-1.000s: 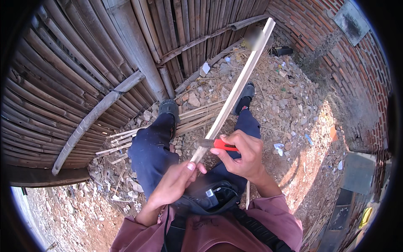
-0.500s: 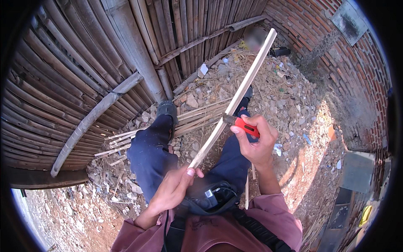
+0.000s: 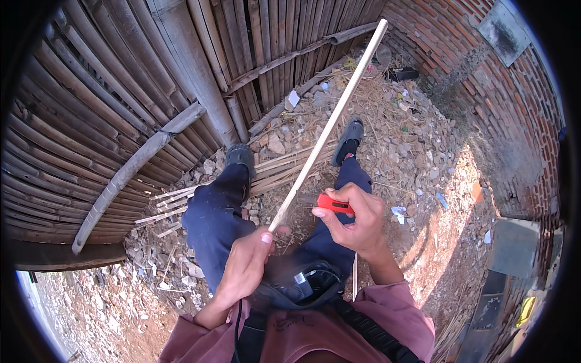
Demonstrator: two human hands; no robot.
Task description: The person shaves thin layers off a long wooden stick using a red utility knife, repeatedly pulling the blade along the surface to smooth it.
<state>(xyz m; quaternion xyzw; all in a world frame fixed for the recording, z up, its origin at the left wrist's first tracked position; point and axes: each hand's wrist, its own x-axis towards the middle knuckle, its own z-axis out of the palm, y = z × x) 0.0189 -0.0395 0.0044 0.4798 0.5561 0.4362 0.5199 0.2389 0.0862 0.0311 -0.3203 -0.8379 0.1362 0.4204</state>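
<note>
My left hand (image 3: 245,263) is closed round the lower end of a long pale wooden strip (image 3: 330,126), perhaps split bamboo. The strip slants up and away to the right, its far end free in the air. In my right hand (image 3: 362,222) is a red utility knife (image 3: 334,204), gripped between thumb and fingers. Its blade is blurred and points left toward the strip's lower part; I cannot tell whether it touches the wood. An open dark waist pouch (image 3: 324,281) sits at my lap, just below the hands.
More strips (image 3: 284,166) lie in a bundle on the rubble ground (image 3: 417,139), across and beyond my feet. A bamboo wall (image 3: 78,121) with a crossing pole (image 3: 130,169) rises on the left. On the right stands a brick wall (image 3: 508,115), with grey panels (image 3: 514,247) lower down.
The knife has come down and left along the strip, nearer my left hand. The strip has turned slightly, its far end shifting up and left. Both hands keep their hold.
</note>
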